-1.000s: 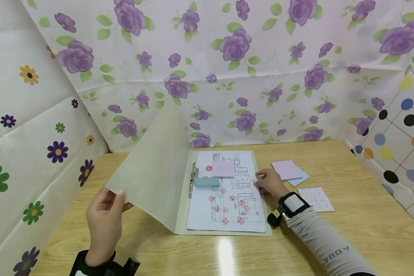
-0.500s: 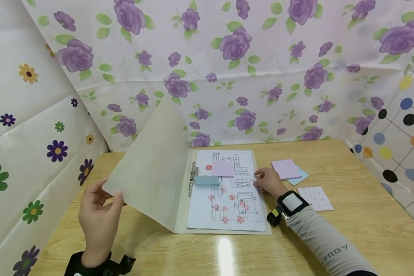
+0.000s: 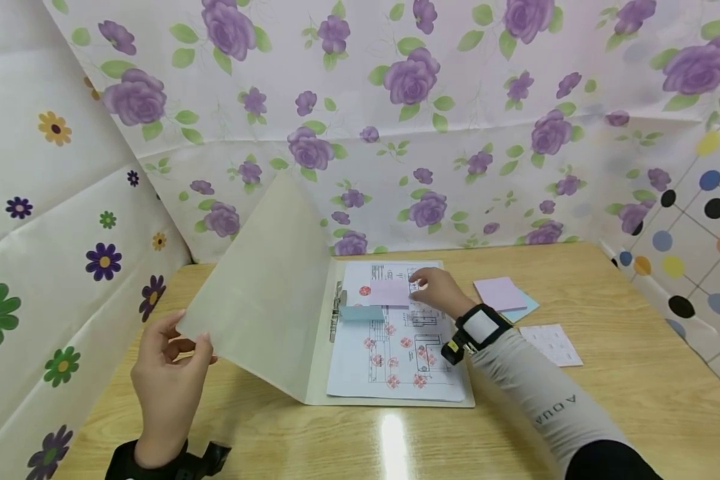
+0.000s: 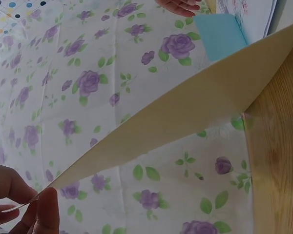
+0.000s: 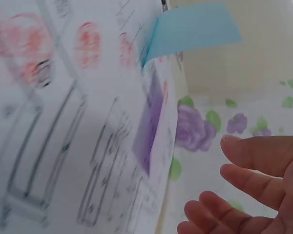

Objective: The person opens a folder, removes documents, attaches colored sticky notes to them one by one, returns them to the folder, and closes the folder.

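My left hand (image 3: 171, 380) pinches the lower corner of the cream cover (image 3: 267, 287) of a file folder, which stands tilted up off the table. In the left wrist view, the thumb and fingers meet on the cover's edge. Inside the folder lie sheets of technical drawings (image 3: 396, 360) with red stamps, beside a metal clip (image 3: 336, 313). A purple sticky note (image 3: 389, 293) and a blue sticky note (image 3: 362, 314) sit on the top sheet. Over that sheet, right by the purple note, hovers my right hand (image 3: 441, 291), its thumb and fingers apart in the right wrist view (image 5: 249, 185).
To the right of the folder, a purple note pad (image 3: 499, 293) overlaps a light blue one (image 3: 523, 309). Nearer lies a white patterned square (image 3: 552, 344). Flower-printed cloth (image 3: 366, 133) stands behind the wooden table (image 3: 264, 440).
My right hand has left the right edge of the sheets and moved left and away from me, to the purple note. The left hand, still pinching the cover, has shifted slightly left.
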Tool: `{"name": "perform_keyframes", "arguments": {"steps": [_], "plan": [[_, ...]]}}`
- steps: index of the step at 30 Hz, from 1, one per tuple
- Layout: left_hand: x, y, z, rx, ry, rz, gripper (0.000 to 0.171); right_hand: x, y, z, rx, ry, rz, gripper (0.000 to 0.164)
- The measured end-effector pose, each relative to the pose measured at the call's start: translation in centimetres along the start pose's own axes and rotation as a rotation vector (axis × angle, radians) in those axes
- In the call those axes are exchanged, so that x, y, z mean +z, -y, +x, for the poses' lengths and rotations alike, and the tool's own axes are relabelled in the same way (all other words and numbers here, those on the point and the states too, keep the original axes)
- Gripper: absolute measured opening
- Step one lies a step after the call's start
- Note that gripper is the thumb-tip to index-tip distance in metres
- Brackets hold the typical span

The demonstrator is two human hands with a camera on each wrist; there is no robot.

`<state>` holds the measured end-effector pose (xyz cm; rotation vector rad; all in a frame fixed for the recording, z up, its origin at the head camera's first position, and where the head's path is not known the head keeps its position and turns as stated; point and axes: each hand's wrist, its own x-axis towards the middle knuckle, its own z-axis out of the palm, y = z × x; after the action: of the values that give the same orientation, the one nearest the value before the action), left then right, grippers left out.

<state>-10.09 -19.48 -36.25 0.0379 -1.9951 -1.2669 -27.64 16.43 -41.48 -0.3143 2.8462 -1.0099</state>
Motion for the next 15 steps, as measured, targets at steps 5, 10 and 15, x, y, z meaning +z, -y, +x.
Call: {"name": "perform_keyframes", "arguments": {"steps": [5,10,15], "plan": [[-0.5,0.3,0.1,0.018,0.0,0.058,0.04,1.2,2.7,1.6,-0.07,0.088,-0.029,0.039],[-0.7,0.4,0.1,0.023,0.002,0.066,0.043,2.5,4.8,3.6,-0.096,0.187,-0.04,0.043],[-0.5,0.5,0.1,0.044,0.012,0.036,0.043,3.4,6.3,5.3,-0.103,0.277,-0.087,0.049]]}}
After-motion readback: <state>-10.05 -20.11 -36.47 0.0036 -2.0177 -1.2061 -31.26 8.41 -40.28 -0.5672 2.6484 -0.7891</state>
